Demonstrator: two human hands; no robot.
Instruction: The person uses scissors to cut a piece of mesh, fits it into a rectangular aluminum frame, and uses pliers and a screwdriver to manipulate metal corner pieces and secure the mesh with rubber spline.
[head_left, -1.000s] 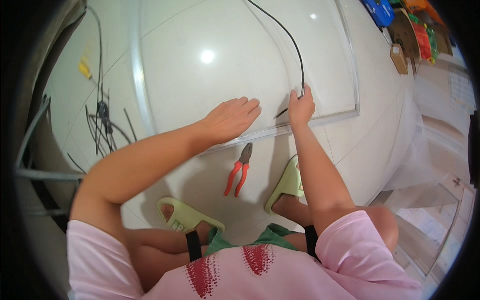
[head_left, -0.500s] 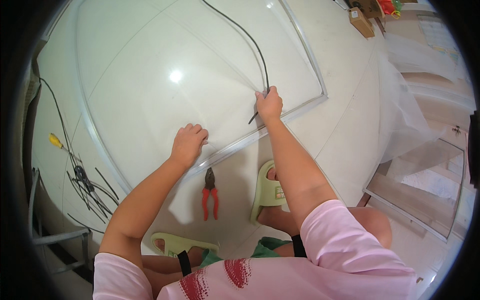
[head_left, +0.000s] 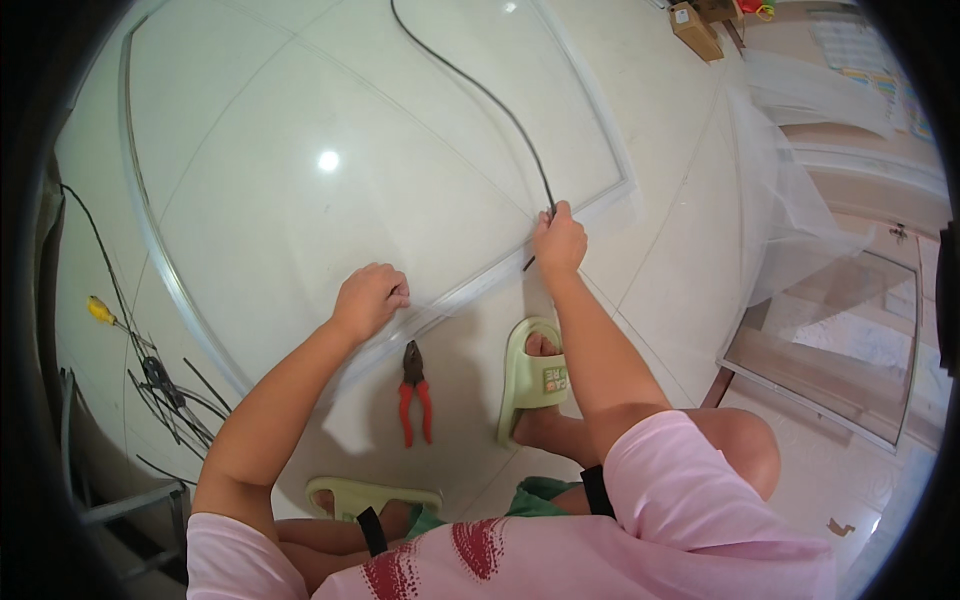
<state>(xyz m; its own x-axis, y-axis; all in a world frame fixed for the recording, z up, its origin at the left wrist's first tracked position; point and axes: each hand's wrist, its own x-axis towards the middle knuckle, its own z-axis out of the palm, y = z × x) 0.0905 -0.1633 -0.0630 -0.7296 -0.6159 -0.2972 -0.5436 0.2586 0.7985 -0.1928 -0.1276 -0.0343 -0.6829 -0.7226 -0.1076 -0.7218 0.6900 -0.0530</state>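
My right hand [head_left: 562,243] is closed on a thin black rubber cord [head_left: 487,93]. A short end of it sticks out below the fist, and the long part curves up toward the far edge. Beneath both hands lies a large silver metal frame [head_left: 600,205] with sheer, see-through mesh [head_left: 330,220] across it. Curled fingers make up my left hand [head_left: 370,302], just inside the frame's near side; whatever they pinch is hidden. Red-handled pliers [head_left: 414,395] rest on the floor between my feet, jaws pointing at the frame.
On the left lie a yellow-handled tool [head_left: 101,310] and a tangle of black cord pieces [head_left: 165,385], near a metal stand [head_left: 130,503]. At right are crumpled sheer mesh [head_left: 790,190] and a smaller screen frame [head_left: 815,395]. A cardboard box [head_left: 696,33] sits at the far right.
My right hand has come nearer and to the right with the cord still in it. My left hand has shifted slightly nearer and left. The whole view has shifted a little.
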